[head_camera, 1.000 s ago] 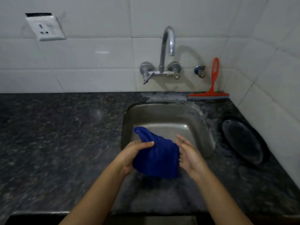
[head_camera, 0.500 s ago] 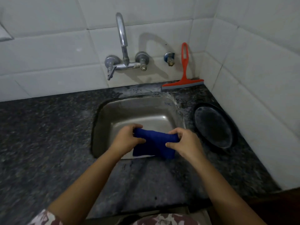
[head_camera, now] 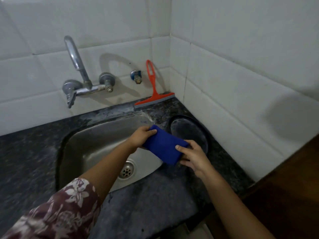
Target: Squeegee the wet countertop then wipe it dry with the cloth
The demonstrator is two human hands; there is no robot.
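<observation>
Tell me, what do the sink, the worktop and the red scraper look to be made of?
Sink: brushed stainless steel, by its dull grey sheen. Countertop: dark speckled stone, probably polished granite. Squeegee: glossy red plastic with a grey blade strip, likely rubber.

I moved the blue cloth to the right, off the sink. My left hand and right hand now hold it folded flat near the black plate.

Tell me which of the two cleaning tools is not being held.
The red plastic squeegee, propped against the tiled wall behind the sink; the folded blue cloth is gripped by both hands.
</observation>
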